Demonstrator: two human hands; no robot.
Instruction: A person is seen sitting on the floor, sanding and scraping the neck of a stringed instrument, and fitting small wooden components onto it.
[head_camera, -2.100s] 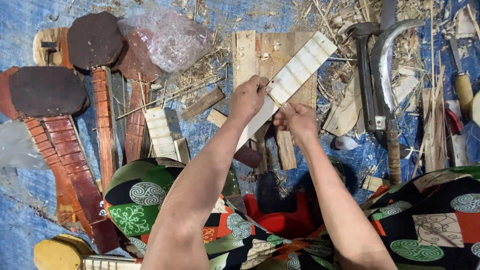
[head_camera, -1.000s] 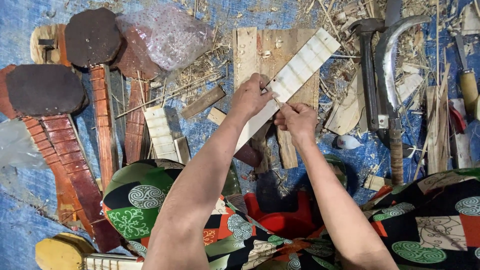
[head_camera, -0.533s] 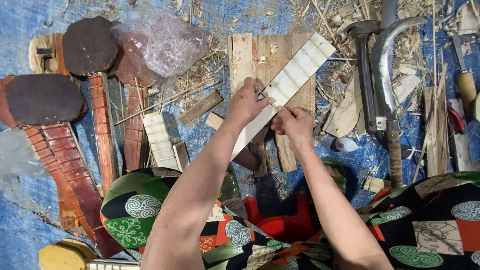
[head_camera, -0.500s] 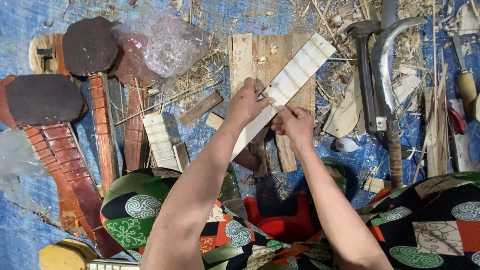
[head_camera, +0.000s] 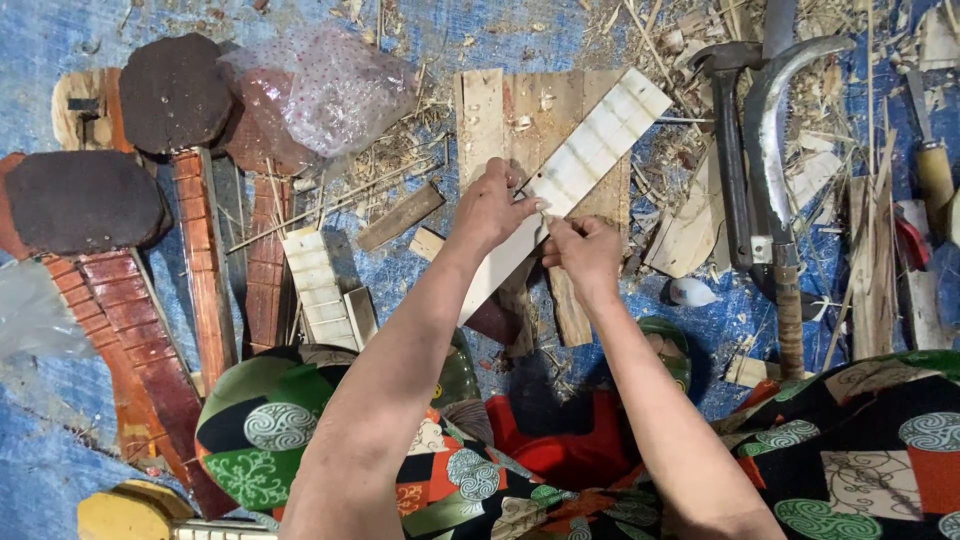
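The person sits over a blue mat (head_camera: 600, 30) covered with wood chips and straw. Both hands meet on a long pale wooden strip (head_camera: 585, 165) with little cross lines cut into it. The strip lies slanted over a wooden board (head_camera: 480, 110) near the top edge of the mat. Its far end points to the top right, and its near end goes down under the left wrist.

The left hand (head_camera: 490, 210) has its fingers closed on the strip's left side. The right hand (head_camera: 585, 255) has its fingers pinched shut just beside it, at the strip's lower edge. I cannot tell if something tiny sits in that pinch.

It looks like the step is fine work on one of the cross lines, about halfway along the strip. The next move would need a still strip and a careful pinch, so the left hand should hold it firm.

A curved knife (head_camera: 770, 130) and a hammer (head_camera: 730, 150) lie to the right. Dark red stringed-instrument necks (head_camera: 205, 260) lie by the left edge.
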